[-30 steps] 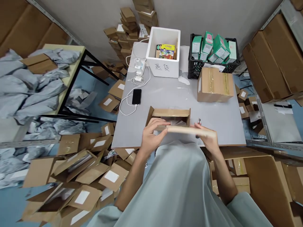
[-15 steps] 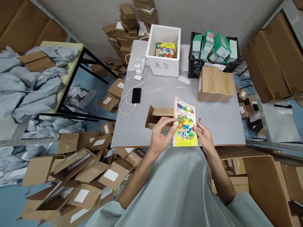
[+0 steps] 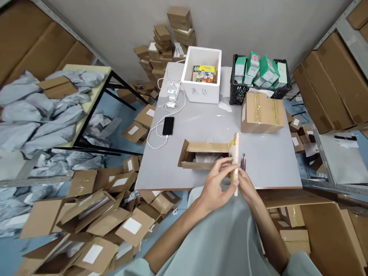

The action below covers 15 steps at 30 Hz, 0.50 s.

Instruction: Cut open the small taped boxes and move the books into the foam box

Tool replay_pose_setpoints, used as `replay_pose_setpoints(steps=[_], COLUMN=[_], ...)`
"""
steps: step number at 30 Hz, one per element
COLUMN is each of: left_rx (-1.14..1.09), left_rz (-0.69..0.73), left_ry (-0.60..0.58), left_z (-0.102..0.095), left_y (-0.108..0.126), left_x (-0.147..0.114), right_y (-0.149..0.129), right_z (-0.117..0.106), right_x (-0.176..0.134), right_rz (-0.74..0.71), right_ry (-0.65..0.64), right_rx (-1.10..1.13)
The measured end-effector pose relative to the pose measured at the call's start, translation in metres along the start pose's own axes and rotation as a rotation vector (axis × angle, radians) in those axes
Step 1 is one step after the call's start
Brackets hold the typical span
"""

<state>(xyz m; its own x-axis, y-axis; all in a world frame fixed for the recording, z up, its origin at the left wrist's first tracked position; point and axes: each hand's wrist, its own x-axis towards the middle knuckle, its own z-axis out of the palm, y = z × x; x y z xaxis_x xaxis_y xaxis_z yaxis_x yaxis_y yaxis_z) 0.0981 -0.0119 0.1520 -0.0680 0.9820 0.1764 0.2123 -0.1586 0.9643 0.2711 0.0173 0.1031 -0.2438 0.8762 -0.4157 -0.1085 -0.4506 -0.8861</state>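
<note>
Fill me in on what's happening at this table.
A person is holding a book edge-on at the front of the table, with the left hand and right hand both on it. Just beyond the left hand, a cardboard box lies open with clear plastic inside. A smartphone is plugged into a cable on the left; a white foam box and a black crate of green cartons stand at the back.

Single head-worn view, looking forward and down, hands [image 3: 216, 188] near, tabletop [image 3: 195, 123] beyond
</note>
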Motion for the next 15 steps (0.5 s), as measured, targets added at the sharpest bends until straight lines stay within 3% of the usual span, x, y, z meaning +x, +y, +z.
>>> replay_pose_setpoints(steps=[4, 7, 11, 15], left_rx=[-0.318, -0.434, -0.457, -0.458], left_rz=[-0.422, -0.596, -0.628, -0.534], left_ry=[0.098, 0.102, 0.043, 0.027], left_z=[-0.031, -0.048, -0.068, -0.093], left_y=[-0.031, -0.054, -0.064, -0.067], left_x=[0.001, 0.004, 0.01, 0.036], right_y=[-0.002, 0.0, -0.003, -0.031], right_z=[-0.006, -0.009, -0.002, 0.015], right_x=[0.021, 0.037, 0.05, 0.085], right_rz=[0.026, 0.056, 0.085, 0.023], right_ry=[-0.016, -0.036, -0.076, -0.114], right_rx=[0.111, 0.155, 0.092, -0.002])
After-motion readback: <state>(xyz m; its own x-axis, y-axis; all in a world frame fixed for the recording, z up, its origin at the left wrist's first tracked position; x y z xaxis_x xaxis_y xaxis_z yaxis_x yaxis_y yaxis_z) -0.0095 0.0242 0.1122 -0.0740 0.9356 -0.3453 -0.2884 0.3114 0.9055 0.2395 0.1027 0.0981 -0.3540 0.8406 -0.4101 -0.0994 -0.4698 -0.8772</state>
